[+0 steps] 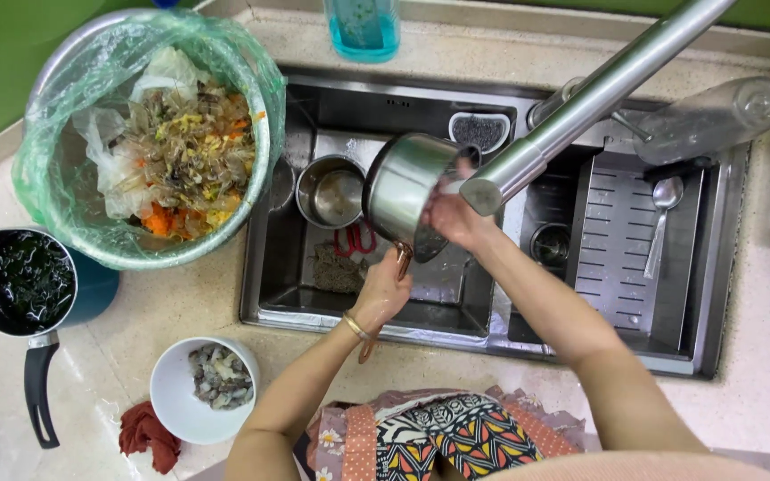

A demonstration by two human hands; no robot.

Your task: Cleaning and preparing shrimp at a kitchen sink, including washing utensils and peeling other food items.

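Steel saucepan [403,189] held tilted over the sink [265,307], under the tap [581,102]; handle gripped by left hand [383,292], right hand [453,216] pressed inside the rim. Wet handle could be lost, pan likely dropped onto the small pot [331,191] just left

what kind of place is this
Most likely a home kitchen, at the sink. The left hand holds a steel pot by its handle under the tap while the right hand works inside it. A lined bin of food scraps stands alongside.

Right hand [453,216] fingers hidden inside saucepan [403,187].
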